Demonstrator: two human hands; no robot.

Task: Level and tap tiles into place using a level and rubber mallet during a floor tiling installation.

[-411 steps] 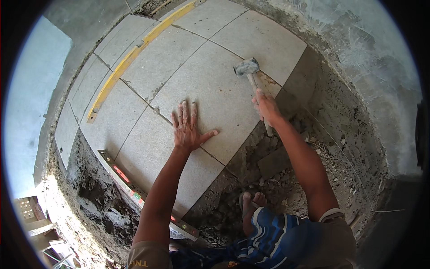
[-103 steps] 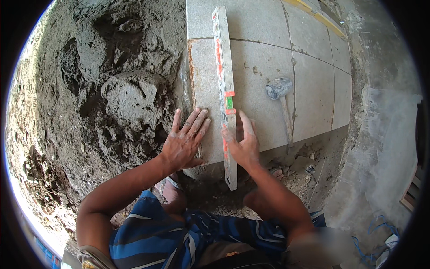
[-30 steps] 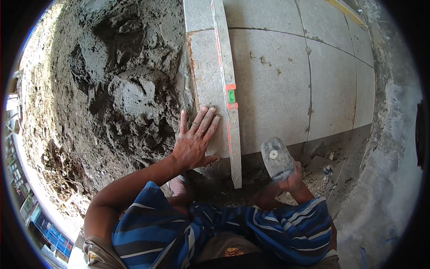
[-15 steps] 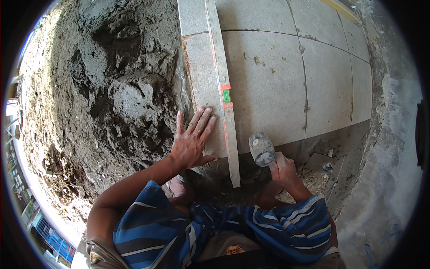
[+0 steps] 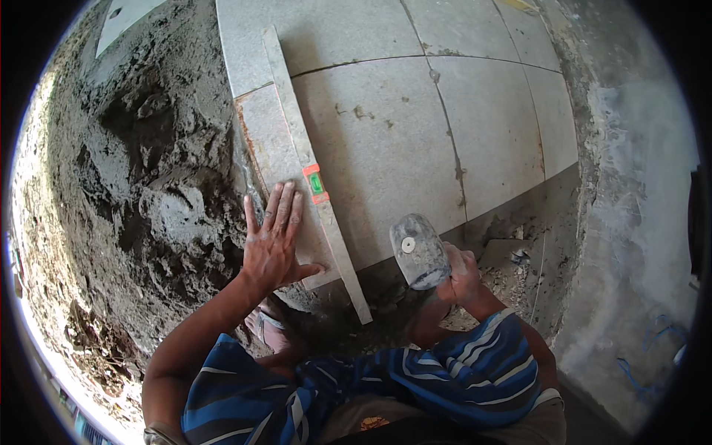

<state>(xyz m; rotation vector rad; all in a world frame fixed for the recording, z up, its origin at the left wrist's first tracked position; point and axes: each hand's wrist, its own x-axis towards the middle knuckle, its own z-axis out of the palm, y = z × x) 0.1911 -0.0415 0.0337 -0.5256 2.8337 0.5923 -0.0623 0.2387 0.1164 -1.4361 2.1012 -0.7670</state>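
In the head view, with the clock read from its middle, the left hand (image 5: pixel 273 248) lies at about 8 to 9 o'clock, palm down and fingers spread wide, gripping nothing, on the rust-stained edge of a grey tile (image 5: pixel 386 148). The right hand (image 5: pixel 461 276), at 4 o'clock, is closed around the handle of a mallet (image 5: pixel 419 252); the dark head points to its 10 o'clock and covers part of the tile's near edge, so whether it touches the tile cannot be told.

A spirit level (image 5: pixel 293 126) runs from 11 to 6 o'clock over the tiles, its near end overhanging, and stands between the left hand and the mallet. Wet mortar (image 5: pixel 167 200) is heaped at 9 o'clock, with a separate tile (image 5: pixel 127 18) beyond it at 10 to 11. Rubble (image 5: pixel 508 278) lies past the right hand at 4, and blue cord (image 5: pixel 634 378) further out. A foot (image 5: pixel 274 334) shows at 7. Striped shorts (image 5: pixel 460 371) hide part of the right forearm.
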